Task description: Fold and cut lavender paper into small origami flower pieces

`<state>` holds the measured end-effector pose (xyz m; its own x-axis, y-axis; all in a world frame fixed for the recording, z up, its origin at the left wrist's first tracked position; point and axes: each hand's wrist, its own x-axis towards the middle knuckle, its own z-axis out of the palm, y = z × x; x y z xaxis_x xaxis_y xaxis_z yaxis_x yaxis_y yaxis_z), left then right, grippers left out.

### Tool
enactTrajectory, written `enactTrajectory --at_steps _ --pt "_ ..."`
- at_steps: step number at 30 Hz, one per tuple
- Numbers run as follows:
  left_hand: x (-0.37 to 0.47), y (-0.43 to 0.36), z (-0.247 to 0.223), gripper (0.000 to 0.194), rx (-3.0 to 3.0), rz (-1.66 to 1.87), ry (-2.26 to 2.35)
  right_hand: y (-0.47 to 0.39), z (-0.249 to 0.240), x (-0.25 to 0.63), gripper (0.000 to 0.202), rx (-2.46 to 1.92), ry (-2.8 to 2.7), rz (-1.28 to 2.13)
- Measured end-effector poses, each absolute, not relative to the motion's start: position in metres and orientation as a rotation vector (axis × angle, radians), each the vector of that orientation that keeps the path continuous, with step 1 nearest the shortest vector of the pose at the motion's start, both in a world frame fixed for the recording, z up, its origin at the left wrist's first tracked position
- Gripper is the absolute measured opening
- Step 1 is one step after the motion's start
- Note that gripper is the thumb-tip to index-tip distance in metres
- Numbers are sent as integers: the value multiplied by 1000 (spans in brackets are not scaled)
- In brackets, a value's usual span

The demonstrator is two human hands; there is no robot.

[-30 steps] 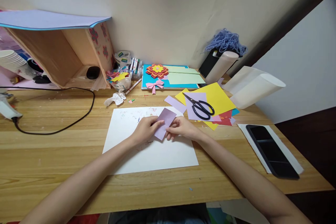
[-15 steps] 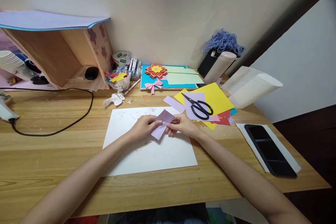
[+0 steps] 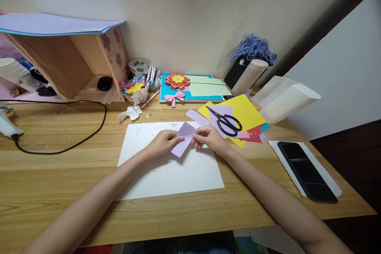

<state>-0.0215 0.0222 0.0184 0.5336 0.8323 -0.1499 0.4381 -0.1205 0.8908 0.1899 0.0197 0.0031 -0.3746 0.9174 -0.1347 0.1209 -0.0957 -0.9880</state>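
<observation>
A small purple paper square (image 3: 182, 141), turned cornerwise, is held above a white sheet (image 3: 175, 178). My left hand (image 3: 163, 143) pinches its left side, thumb on top. At its right corner my right hand (image 3: 208, 139) grips the edge between thumb and fingers. The fingers behind the paper are partly hidden. Just beyond my right hand, black-handled scissors (image 3: 226, 122) rest on purple and yellow paper (image 3: 242, 113). A purple paper strip (image 3: 197, 118) lies near the top of the white sheet.
Paper flowers and a pink bow (image 3: 175, 97) lie on a blue folder (image 3: 205, 98) at the back. Markers (image 3: 152, 74) and a bag of scraps (image 3: 138, 94) stand left of it. A phone (image 3: 308, 171) sits at right; a black cable (image 3: 59, 152) loops at left.
My right hand has shifted slightly right, its fingertips now at the paper's right corner. The purple paper lies flatter and looks evenly lit. My left hand has hardly moved.
</observation>
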Motion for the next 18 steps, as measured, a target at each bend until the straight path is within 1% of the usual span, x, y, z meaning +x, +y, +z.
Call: enactTrajectory --at_steps 3,11,13,15,18 --pt "-22 22 19 42 1734 472 1069 21 3 191 31 -1189 -1500 1463" --pt "-22 22 21 38 1724 467 1033 26 0 192 32 -1193 -1354 1575" --pt "-23 21 22 37 1715 455 1003 27 1 194 34 -1204 -1346 1477" --pt "-24 22 23 37 1715 435 984 24 4 194 33 -1193 -1400 1299" --pt "-25 22 24 39 1731 398 971 16 11 191 26 -1127 -1674 969"
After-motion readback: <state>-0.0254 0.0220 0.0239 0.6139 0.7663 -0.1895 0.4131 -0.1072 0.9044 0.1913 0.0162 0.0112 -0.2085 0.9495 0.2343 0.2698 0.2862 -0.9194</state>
